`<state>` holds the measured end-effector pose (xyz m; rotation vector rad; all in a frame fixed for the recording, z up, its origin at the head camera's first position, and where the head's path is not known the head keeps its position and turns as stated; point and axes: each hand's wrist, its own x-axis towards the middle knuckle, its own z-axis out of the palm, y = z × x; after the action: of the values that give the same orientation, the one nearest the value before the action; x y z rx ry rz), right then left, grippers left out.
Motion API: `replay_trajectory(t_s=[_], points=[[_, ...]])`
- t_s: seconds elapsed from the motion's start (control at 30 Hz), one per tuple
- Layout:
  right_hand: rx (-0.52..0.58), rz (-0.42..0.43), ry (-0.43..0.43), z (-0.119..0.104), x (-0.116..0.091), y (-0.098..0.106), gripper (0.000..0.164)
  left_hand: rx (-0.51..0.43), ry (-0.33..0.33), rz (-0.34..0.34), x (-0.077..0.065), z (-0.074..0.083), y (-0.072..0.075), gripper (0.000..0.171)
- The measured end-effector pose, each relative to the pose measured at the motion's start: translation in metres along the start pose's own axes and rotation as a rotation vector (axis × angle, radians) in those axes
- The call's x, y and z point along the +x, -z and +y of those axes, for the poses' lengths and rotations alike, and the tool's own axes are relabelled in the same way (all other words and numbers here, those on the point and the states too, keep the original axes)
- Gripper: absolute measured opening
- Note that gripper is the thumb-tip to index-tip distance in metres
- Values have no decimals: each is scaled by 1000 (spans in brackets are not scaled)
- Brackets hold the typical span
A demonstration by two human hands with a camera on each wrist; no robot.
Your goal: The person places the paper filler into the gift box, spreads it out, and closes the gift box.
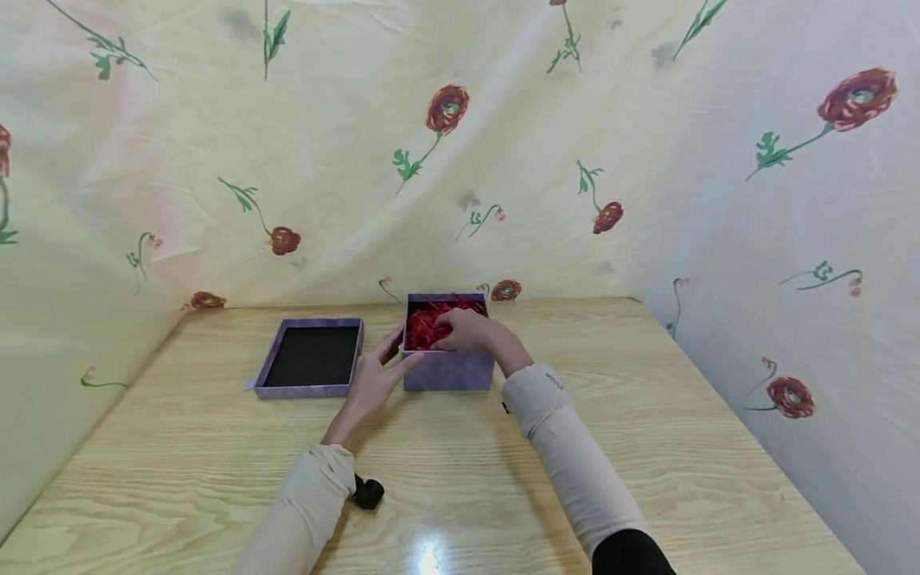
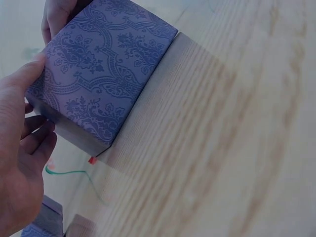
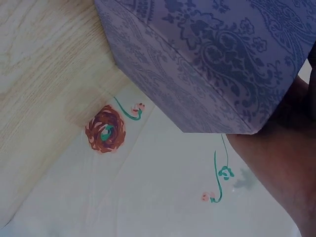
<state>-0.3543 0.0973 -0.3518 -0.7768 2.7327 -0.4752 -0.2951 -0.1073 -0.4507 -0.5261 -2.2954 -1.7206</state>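
Note:
A purple patterned box (image 1: 447,372) stands on the table, its front face also filling much of the left wrist view. Red shredded paper (image 1: 422,326) fills it. My left hand (image 1: 374,377) grips the box's left front corner, thumb at the front rim and fingers (image 2: 39,140) against the left side. The right hand (image 1: 470,330) reaches over the front rim into the box, down at the shredded paper. Its fingertips are partly buried there, and I cannot tell whether they pinch anything. In the right wrist view, the box hides most of that hand.
The box's lid (image 1: 305,391) lies upturned to the left, its black inside showing. A pale wooden table (image 1: 446,455) carries both. Behind and beside it hangs a cream cloth (image 1: 345,160) printed with red flowers, close to the box's back.

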Motion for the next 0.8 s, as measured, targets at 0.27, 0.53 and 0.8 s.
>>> replay_trajectory(t_s=[0.27, 0.53, 0.8], points=[[-49, 9, 1, -5, -2, -1, 44, -7, 21, -4, 0, 0, 2, 66], [-39, 29, 64, -5, -13, 0, 39, 2, 20, 3, -1, 1, -2, 67], [-131, 224, 77, -17, -25, 4, 38, -7, 17, 0, 0, 3, -1, 67]])
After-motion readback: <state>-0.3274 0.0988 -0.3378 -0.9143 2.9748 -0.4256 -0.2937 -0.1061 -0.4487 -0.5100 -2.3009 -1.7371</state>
